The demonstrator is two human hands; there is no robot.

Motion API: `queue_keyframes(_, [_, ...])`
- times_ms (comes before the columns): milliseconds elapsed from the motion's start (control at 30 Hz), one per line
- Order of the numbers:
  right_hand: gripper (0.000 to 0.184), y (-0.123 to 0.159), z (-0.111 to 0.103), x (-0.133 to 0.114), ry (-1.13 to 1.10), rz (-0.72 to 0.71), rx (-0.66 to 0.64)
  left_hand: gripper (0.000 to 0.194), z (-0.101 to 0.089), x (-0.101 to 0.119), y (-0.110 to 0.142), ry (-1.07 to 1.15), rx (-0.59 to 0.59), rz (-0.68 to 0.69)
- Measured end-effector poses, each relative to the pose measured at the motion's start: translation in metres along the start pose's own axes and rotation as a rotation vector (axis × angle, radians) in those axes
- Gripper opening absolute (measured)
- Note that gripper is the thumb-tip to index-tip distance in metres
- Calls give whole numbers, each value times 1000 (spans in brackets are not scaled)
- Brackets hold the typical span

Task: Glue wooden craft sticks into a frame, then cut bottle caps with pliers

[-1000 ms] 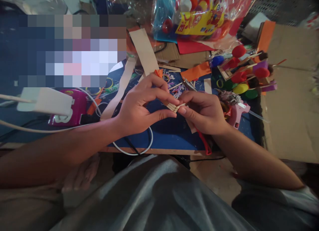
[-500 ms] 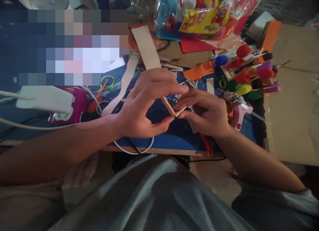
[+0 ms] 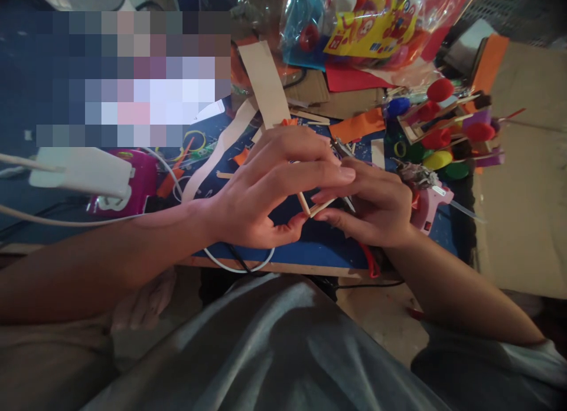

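Thin wooden craft sticks [image 3: 305, 204] meet in a V-shaped corner between my hands. My left hand [image 3: 266, 186] is curled around them, its thumb at the corner and its fingers reaching over the top. Their far ends are hidden behind those fingers. My right hand [image 3: 381, 204] pinches the right-hand stick [image 3: 322, 207] between thumb and fingers. Under the right hand lies a metal tool with red handles [image 3: 371, 262], mostly covered, perhaps pliers.
A pink glue gun [image 3: 432, 204] lies right of my right hand, beside sticks with coloured pompoms [image 3: 438, 136]. Behind are orange strips [image 3: 358, 126], a pale strip [image 3: 263, 83] and a bag of pompoms [image 3: 363, 33]. A white charger [image 3: 84, 172] sits in a magenta power block [image 3: 144, 180] at left.
My left fingers have shifted right and now overlap the right hand's fingers. The stick corner has dropped slightly, and the whole view has shifted a little.
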State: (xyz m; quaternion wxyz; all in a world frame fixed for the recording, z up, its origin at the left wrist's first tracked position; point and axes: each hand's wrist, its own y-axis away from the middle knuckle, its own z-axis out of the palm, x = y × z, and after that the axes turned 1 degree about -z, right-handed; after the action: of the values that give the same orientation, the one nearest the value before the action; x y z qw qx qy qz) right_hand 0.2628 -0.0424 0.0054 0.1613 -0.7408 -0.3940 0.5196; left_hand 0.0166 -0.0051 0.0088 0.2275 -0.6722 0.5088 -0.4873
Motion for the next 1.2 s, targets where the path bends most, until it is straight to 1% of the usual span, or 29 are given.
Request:
queue_keyframes(133, [19, 0, 0, 0, 5, -40, 11, 30, -1, 3, -1, -66, -22, 2])
queue_keyframes(167, [19, 0, -1, 0, 4, -44, 7, 32, 0, 2, -1, -93, -27, 16])
queue_keyframes(233, [21, 0, -1, 1, -2, -42, -3, 43, 3, -1, -2, -123, -7, 86])
queue_keyframes(267, [22, 0, -1, 1, -6, -43, -7, 49, 4, -3, -2, -124, 20, 127])
queue_keyframes(333, [22, -1, -1, 1, -11, -46, -16, 53, 7, -5, -3, -90, 90, 225])
queue_keyframes(367, [20, -1, -1, 1, -9, -46, -21, 49, 7, -5, -3, -67, 81, 213])
queue_keyframes(433, [15, -1, -1, 0, -1, -42, -24, 43, 7, -3, -4, -31, 6, 151])
queue_keyframes(500, [12, -1, -1, 0, -3, -33, -26, 43, 6, -1, -4, -15, -60, 103])
queue_keyframes(533, [12, -1, -1, -1, -10, -29, -28, 43, 6, 0, -5, -10, -69, 100])
queue_keyframes(700, [9, -2, -1, -1, -40, -9, -40, 43, 6, 1, -6, 9, -28, 182])
queue_keyframes(767, [9, -2, -2, -1, -41, -8, -54, 44, 6, 0, -4, 6, -34, 139])
queue_keyframes(833, [9, -2, -2, -1, -43, -13, -67, 43, 5, 0, -1, -14, -67, 62])
queue_keyframes(900, [9, -2, -3, -1, -37, -15, -70, 43, 4, 1, 0, -22, -94, 14])
queue_keyframes(1067, [8, -3, -2, -2, -57, -12, -72, 42, 5, 3, -4, 54, -63, 79])
queue_keyframes(1200, [3, -4, 1, -4, -104, -5, -66, 30, 8, 3, -5, 67, -9, 43])
